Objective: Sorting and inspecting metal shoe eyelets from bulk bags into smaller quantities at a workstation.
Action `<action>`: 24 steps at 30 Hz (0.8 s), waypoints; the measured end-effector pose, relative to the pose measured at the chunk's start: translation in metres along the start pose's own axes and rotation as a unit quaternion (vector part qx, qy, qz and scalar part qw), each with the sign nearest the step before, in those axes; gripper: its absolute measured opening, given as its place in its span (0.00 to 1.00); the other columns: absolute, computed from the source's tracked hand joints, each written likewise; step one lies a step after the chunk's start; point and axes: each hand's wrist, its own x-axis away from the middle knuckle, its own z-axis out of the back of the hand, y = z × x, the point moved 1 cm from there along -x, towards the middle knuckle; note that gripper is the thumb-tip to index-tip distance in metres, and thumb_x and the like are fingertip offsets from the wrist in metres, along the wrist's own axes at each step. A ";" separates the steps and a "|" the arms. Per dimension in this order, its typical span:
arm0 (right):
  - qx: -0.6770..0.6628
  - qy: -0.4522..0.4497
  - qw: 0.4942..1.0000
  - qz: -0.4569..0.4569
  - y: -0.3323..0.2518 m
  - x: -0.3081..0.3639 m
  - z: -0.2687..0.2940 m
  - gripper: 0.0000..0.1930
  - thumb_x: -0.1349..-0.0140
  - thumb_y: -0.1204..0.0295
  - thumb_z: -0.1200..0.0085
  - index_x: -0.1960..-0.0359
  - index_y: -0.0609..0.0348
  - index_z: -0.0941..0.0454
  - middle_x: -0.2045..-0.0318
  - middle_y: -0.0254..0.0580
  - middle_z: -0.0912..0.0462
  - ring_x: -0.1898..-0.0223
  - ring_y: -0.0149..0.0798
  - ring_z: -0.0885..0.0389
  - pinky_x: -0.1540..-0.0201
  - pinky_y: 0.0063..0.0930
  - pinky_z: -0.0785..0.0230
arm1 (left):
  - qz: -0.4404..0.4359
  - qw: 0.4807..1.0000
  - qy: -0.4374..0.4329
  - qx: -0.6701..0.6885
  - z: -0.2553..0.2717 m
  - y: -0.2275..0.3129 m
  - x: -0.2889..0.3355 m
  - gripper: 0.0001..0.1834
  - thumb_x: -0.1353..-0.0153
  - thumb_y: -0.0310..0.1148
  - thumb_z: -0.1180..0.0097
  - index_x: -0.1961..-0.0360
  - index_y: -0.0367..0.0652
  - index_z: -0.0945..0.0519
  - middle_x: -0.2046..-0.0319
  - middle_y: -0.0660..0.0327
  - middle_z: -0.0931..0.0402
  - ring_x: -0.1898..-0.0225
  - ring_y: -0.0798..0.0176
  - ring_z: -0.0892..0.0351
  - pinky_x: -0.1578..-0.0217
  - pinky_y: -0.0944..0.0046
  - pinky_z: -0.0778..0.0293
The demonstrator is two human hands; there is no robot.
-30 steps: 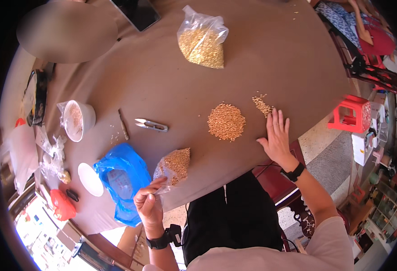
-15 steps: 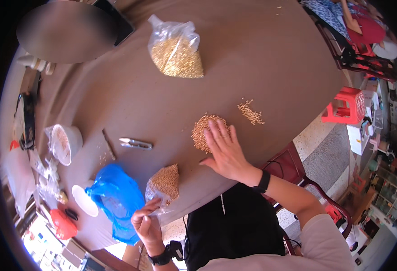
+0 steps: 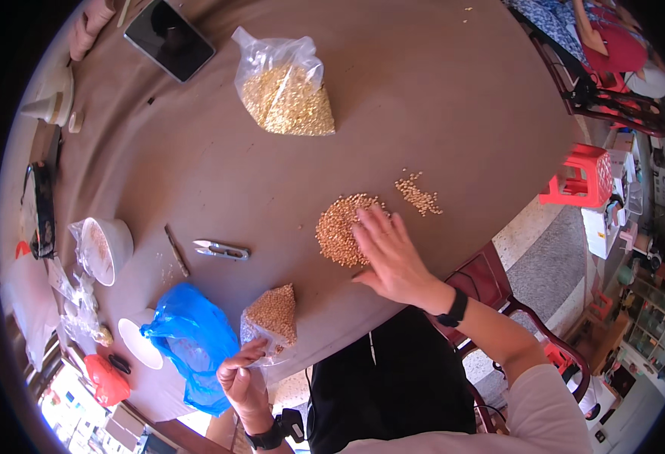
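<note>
My right hand (image 3: 397,261) lies flat with its fingers stretched over the right side of a round pile of small golden-brown beads (image 3: 338,231). A smaller scatter of the same beads (image 3: 419,195) lies beyond the fingertips. Near the table's front edge, my left hand (image 3: 243,384) pinches the mouth of a clear plastic bag (image 3: 272,314), part filled with similar brown beads. The bag rests on the table with its open end toward me. Beside it, to the left, is a crumpled blue plastic bag (image 3: 192,344).
A larger clear bag of pale gold pieces (image 3: 291,102) stands farther back. Thread snips (image 3: 222,250) and a thin dark tool (image 3: 176,251) lie left of the pile. At the left are a white bowl (image 3: 121,253) and a red bag (image 3: 105,380); a dark-screened tablet (image 3: 170,39) lies far left.
My right hand has slid a little right and toward me, uncovering more of the bead pile. My left hand still pinches the bag. The view has shifted slightly.
</note>
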 end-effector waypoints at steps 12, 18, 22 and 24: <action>-0.293 0.130 0.947 -0.033 0.038 0.029 0.010 0.25 0.37 0.73 0.62 0.38 0.66 0.48 0.38 0.55 0.45 0.36 0.50 0.49 0.36 0.39 0.57 | 0.013 0.998 0.053 -0.008 -0.007 0.000 -0.005 0.08 0.50 0.32 0.44 0.74 0.37 0.24 0.71 0.48 0.23 0.57 0.43 0.27 0.51 0.45 0.37; -0.252 0.308 0.912 -0.100 0.030 0.034 0.020 0.11 0.38 0.79 0.60 0.56 0.70 0.30 0.57 0.50 0.24 0.57 0.41 0.24 0.51 0.28 0.34 | 0.008 0.999 0.047 -0.003 -0.007 0.000 -0.008 0.09 0.49 0.33 0.43 0.74 0.38 0.24 0.72 0.50 0.23 0.57 0.43 0.27 0.52 0.47 0.36; -0.115 0.399 0.887 -0.201 0.050 0.055 0.026 0.07 0.44 0.85 0.53 0.64 0.66 0.28 0.67 0.44 0.26 0.67 0.36 0.26 0.62 0.22 0.34 | 0.014 1.000 -0.013 -0.010 -0.002 0.002 -0.012 0.07 0.46 0.32 0.47 0.68 0.42 0.24 0.66 0.52 0.22 0.55 0.46 0.28 0.47 0.47 0.41; -0.084 0.390 0.890 -0.222 0.065 0.061 0.034 0.08 0.46 0.85 0.51 0.65 0.63 0.28 0.67 0.43 0.25 0.66 0.36 0.26 0.63 0.23 0.33 | 0.015 1.000 -0.016 -0.006 -0.001 0.002 -0.013 0.07 0.46 0.32 0.47 0.68 0.42 0.24 0.66 0.52 0.22 0.55 0.47 0.27 0.47 0.47 0.41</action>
